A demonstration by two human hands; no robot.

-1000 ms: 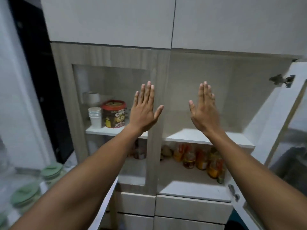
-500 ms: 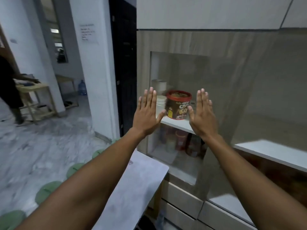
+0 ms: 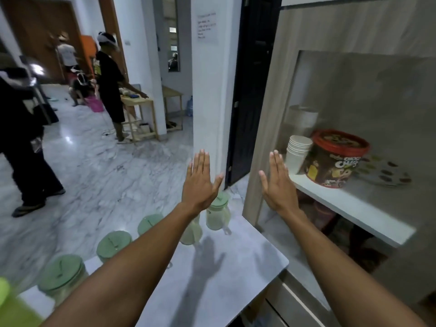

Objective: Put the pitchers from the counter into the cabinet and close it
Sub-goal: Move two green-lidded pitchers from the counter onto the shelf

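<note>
Several clear pitchers with green lids stand in a row along the far edge of the grey counter (image 3: 236,274): one nearest the cabinet (image 3: 218,214), one partly behind my left forearm (image 3: 191,232), others toward the lower left (image 3: 114,244) (image 3: 61,277). My left hand (image 3: 200,185) is held up flat above them, fingers together, holding nothing. My right hand (image 3: 278,182) is raised flat beside it, in front of the cabinet's glass door (image 3: 368,95), also holding nothing. Neither hand touches a pitcher.
Behind the glass, a shelf (image 3: 354,206) carries stacked paper cups (image 3: 297,154) and a red-lidded cereal tub (image 3: 335,159). Drawers (image 3: 295,300) sit under the counter. A dark doorway (image 3: 252,90) is left of the cabinet. People (image 3: 111,83) stand on the marble floor beyond.
My view has swung left from the open cabinet to the counter and the room. Both hands stay raised and flat; the pitchers have come into sight below them.
</note>
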